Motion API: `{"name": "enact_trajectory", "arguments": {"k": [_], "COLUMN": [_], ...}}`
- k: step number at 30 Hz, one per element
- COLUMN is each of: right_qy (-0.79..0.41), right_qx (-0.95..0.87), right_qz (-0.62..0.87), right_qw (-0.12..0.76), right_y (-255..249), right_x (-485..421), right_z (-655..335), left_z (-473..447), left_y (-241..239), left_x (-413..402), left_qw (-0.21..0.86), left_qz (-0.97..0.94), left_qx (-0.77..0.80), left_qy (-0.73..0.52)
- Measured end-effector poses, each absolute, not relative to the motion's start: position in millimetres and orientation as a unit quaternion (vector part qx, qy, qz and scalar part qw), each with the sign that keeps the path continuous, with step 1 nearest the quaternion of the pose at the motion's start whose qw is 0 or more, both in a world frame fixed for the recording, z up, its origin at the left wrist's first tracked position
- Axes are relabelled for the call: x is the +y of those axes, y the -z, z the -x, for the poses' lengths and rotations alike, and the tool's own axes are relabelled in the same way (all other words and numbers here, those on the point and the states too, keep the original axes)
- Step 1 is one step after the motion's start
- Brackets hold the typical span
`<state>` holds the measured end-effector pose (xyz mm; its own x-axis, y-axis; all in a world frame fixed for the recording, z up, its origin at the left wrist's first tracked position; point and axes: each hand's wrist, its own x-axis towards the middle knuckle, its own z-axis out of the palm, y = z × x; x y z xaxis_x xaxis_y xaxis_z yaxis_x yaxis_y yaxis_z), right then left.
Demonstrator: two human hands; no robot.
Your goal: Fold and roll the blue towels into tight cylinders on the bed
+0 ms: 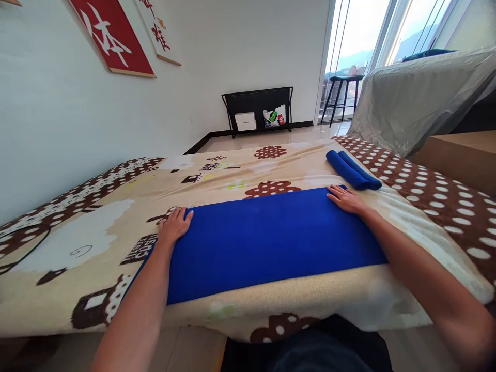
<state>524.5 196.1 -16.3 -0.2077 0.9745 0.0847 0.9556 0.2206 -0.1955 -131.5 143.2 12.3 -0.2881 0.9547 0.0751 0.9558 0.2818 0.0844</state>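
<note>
The blue cloth [267, 237] lies flat on the patterned blanket [267, 297], its long side across the person; it looks light and soft, more limp than stiff, with little chance of breaking; its smooth face may slide over the fuzzy pile, so the corners or the two short edges seem the best places to take hold, with a light pinch.

Taking the cloth's middle as the clock centre, the left hand [176, 225] rests palm down at about ten o'clock, on the far left corner, thumb apart from the fingers; the right hand [344, 200] lies flat at two o'clock, on the far right corner, fingers slightly spread; neither visibly pinches the fabric, though the undersides are hidden.

Just beyond the right hand, towards one o'clock, lies a rolled blue cloth [346, 168]; farther out, a black rack [258, 98] stands near twelve o'clock.
</note>
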Motion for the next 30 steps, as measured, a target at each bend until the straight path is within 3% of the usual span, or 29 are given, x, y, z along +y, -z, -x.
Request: {"name": "enact_trajectory", "arguments": {"k": [10,19,30], "right_qy": [-0.007,0.126,0.216], "right_qx": [-0.723,-0.923,-0.895], "right_qz": [0.678,0.31,0.323], "right_qw": [0.136,0.189,0.219], "right_y": [6,-21,10], "right_x": [183,-4,-58], "right_z": [-496,-312,-293], "left_z": [85,-100,-115], "left_y": [-45,-45,-11], "left_x": [148,200,225], "left_qw": [0.035,-0.002,-0.041], "left_qz": [0.588,0.761,0.749], "left_qx": [-0.805,-0.637,-0.645], "left_qy": [0.066,0.126,0.149]}}
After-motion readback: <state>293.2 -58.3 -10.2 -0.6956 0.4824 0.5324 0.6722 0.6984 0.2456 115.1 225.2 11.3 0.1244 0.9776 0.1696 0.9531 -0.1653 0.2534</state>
